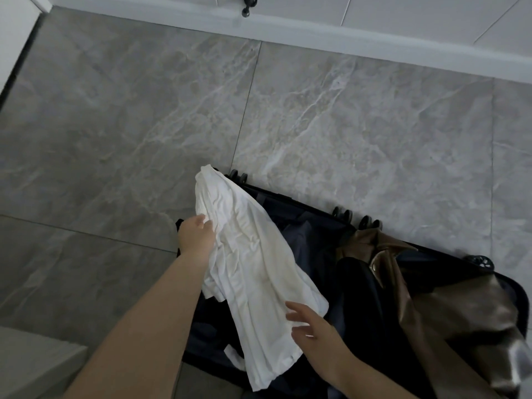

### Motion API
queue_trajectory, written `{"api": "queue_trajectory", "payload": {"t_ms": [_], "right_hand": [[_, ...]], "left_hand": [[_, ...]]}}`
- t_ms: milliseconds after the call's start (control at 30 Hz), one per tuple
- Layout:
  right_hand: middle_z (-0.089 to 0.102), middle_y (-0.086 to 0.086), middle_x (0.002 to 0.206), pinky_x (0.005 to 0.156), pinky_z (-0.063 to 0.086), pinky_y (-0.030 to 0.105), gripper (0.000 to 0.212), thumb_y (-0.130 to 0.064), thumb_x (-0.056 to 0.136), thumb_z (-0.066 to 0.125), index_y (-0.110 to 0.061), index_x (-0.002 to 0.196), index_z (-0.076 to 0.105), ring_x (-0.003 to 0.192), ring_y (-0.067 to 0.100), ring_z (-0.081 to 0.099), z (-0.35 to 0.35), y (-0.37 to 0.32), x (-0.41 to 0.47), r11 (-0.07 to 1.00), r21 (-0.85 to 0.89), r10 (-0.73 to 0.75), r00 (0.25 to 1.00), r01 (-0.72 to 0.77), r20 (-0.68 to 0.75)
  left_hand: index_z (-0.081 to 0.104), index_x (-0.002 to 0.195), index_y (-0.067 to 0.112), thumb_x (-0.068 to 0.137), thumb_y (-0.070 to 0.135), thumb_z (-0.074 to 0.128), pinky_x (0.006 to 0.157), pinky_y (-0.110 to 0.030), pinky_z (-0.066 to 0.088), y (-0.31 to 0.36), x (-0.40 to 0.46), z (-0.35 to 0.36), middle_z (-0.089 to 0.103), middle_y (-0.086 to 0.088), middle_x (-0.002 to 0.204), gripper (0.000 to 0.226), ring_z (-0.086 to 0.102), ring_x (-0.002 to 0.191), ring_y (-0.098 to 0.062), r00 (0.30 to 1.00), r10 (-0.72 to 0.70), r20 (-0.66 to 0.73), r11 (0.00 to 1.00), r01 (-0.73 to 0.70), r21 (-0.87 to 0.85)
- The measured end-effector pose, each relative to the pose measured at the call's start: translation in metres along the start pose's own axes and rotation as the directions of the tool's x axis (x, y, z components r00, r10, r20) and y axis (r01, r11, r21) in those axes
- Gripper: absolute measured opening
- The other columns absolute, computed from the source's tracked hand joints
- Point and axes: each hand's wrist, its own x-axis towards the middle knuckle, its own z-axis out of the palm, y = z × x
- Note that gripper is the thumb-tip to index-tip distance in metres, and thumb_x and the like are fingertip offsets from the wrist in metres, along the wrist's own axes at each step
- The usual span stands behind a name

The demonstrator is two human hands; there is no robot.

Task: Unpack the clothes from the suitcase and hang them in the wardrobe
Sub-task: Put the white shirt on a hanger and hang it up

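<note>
**Head view: white shirt lifted over the open suitcase**

Head camera looks down on a grey marble-patterned tile floor [115, 125] with a white skirting board [374, 38] along the far wall. A dark suitcase [515, 300] lies open on the floor at the near right, its black wheels [342, 216] pointing toward the far side.

The left hand [195, 236] reaches forward from the near left and grips a crumpled white shirt [253, 269] near its upper part; the fingers curl into the cloth, bunching it. The shirt hangs from that grip, raised above the left half of the suitcase, its top end poking up toward the far side and its lower end trailing down to the near edge of the case.

The right hand [313, 331] hovers just beside the lower right edge of the shirt, fingers spread and fairly straight, holding nothing. Whether the fingertips touch the cloth I cannot tell.

Inside the suitcase, under and right of the shirt, lie dark clothes [311, 240]. Farther right a glossy brown garment [449, 312] is heaped over the right half of the case, spilling toward the near right corner.

A pale block [34, 361] shows at the near left corner, and a small black fitting [248, 7] sits on the far wall above the skirting.
</note>
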Motion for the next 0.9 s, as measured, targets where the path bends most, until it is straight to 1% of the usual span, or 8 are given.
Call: {"api": "queue_trajectory", "payload": {"t_ms": [100, 200, 300, 400, 533, 700, 800, 900], "right_hand": [[0.057, -0.018, 0.121, 0.077, 0.046, 0.006, 0.047, -0.010, 0.096, 0.051, -0.052, 0.118, 0.047, 0.105, 0.004, 0.059, -0.003, -0.006, -0.014, 1.000, 0.010, 0.027, 1.000, -0.027, 0.007], [0.056, -0.017, 0.122, 0.075, 0.045, 0.004, 0.046, -0.010, 0.097, 0.050, -0.049, 0.122, 0.046, 0.105, 0.005, 0.059, -0.007, -0.020, -0.029, 0.999, 0.013, 0.037, 0.999, -0.037, 0.007], [0.056, -0.012, 0.124, 0.073, 0.046, 0.007, 0.047, -0.009, 0.096, 0.050, -0.045, 0.126, 0.046, 0.105, 0.008, 0.058, -0.013, -0.040, -0.047, 0.997, 0.067, 0.037, 0.999, -0.037, 0.000], [0.052, -0.013, 0.129, 0.077, 0.046, 0.012, 0.048, -0.013, 0.096, 0.054, -0.045, 0.130, 0.043, 0.105, 0.006, 0.058, -0.021, -0.065, -0.067, 0.993, 0.119, 0.016, 0.999, -0.010, -0.044], [0.046, -0.011, 0.141, 0.106, 0.044, 0.032, 0.062, -0.031, 0.092, 0.064, -0.037, 0.147, 0.034, 0.123, 0.010, 0.053, -0.036, -0.100, -0.091, 0.938, 0.347, 0.064, 0.992, -0.021, -0.113], [0.059, 0.005, 0.133, 0.098, 0.052, 0.046, 0.108, -0.051, 0.052, 0.085, -0.033, 0.147, 0.037, 0.114, 0.025, 0.063, -0.051, -0.110, -0.124, 0.803, 0.560, 0.318, 0.941, -0.204, -0.113], [0.071, 0.020, 0.104, 0.085, 0.058, 0.054, 0.057, -0.025, 0.067, 0.083, -0.005, 0.117, 0.067, 0.092, 0.035, 0.072, -0.060, -0.104, -0.158, 0.783, 0.567, 0.386, 0.915, -0.255, -0.121], [0.068, 0.028, 0.106, 0.082, 0.057, 0.057, 0.022, -0.009, 0.094, 0.061, 0.005, 0.111, 0.064, 0.093, 0.042, 0.070, -0.072, -0.112, -0.216, 0.678, 0.700, 0.385, 0.919, -0.224, -0.079]], "left_hand": [[0.072, 0.110, 0.009, 0.097, 0.020, 0.057, 0.095, -0.034, 0.050, 0.005, -0.022, -0.009, 0.071, -0.009, 0.112, 0.024, 0.064, 0.107, -0.025, 0.999, 0.051, -0.016, 0.999, -0.050, 0.011], [0.071, 0.085, 0.018, 0.082, 0.018, 0.076, 0.080, -0.023, 0.051, 0.015, -0.058, -0.015, 0.071, 0.004, 0.088, 0.005, 0.067, 0.087, -0.013, 0.991, 0.112, 0.073, 0.994, -0.112, -0.003], [0.059, 0.093, 0.017, 0.075, 0.018, 0.082, 0.064, -0.019, 0.045, 0.028, -0.107, -0.016, 0.063, 0.003, 0.085, 0.030, 0.060, 0.074, -0.012, 0.986, 0.097, 0.136, 0.995, -0.092, -0.042], [0.059, 0.108, 0.025, 0.083, 0.014, 0.073, 0.055, -0.018, 0.047, 0.037, -0.156, -0.016, 0.059, -0.002, 0.086, 0.031, 0.058, 0.070, -0.016, 0.956, 0.071, 0.284, 0.996, -0.051, -0.079], [0.065, 0.106, 0.037, 0.084, 0.011, 0.071, 0.061, -0.015, 0.046, 0.038, -0.217, -0.021, 0.053, 0.002, 0.079, 0.034, 0.054, 0.070, -0.009, 0.896, 0.083, 0.436, 0.996, -0.058, -0.069], [0.057, 0.106, 0.029, 0.081, 0.010, 0.073, 0.057, -0.020, 0.046, 0.052, -0.316, -0.032, 0.054, 0.004, 0.058, 0.035, 0.055, 0.056, -0.008, 0.847, 0.044, 0.530, 0.986, 0.048, -0.159], [0.050, 0.108, 0.020, 0.073, 0.002, 0.076, 0.063, -0.031, 0.052, 0.055, -0.363, -0.039, 0.065, -0.019, 0.073, 0.047, 0.059, 0.069, -0.034, 0.818, 0.078, 0.570, 0.969, 0.072, -0.235], [0.047, 0.112, 0.014, 0.074, -0.013, 0.074, 0.072, -0.037, 0.057, 0.064, -0.403, -0.053, 0.069, -0.026, 0.092, 0.053, 0.066, 0.083, -0.036, 0.808, 0.022, 0.589, 0.944, 0.178, -0.279]]}}
